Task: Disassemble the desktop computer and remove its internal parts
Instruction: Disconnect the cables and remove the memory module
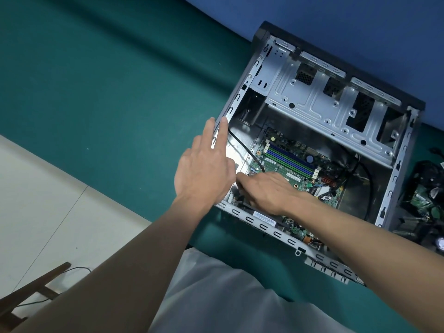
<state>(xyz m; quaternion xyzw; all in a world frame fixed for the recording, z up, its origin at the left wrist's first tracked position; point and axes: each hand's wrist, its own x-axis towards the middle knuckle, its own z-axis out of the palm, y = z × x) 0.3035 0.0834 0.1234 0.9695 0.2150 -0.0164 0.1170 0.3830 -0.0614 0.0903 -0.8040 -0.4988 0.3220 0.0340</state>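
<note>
So the desktop case (249,221) is lying on its side, open, on a teal mat (120,92) up against a blue wall (360,20). Both hands are at it.

The left hand (206,169) is flat and relaxed, fingers straight and a bit spread, not holding anything. Its fingertips reach the case's left rim, though I can't tell if they're actually pressing on it.

The right hand (266,188) is down inside the case over the near-left part of the green motherboard (283,164), which is seated in the bottom of the case. Its fingers curl downward, and they're hidden enough that I can't tell whether they've got hold of anything.

A black cable (242,145) runs from the left rim down toward that hand. The blue and green memory slots (290,159) sit just beyond the knuckles, and the bare metal drive cage (319,102) fills the far end.

Over on the right of the mat there's a dark pile of parts (425,195) just beside the case. A wooden leg (31,289) pokes in at bottom left on pale floor tile (36,188).
</note>
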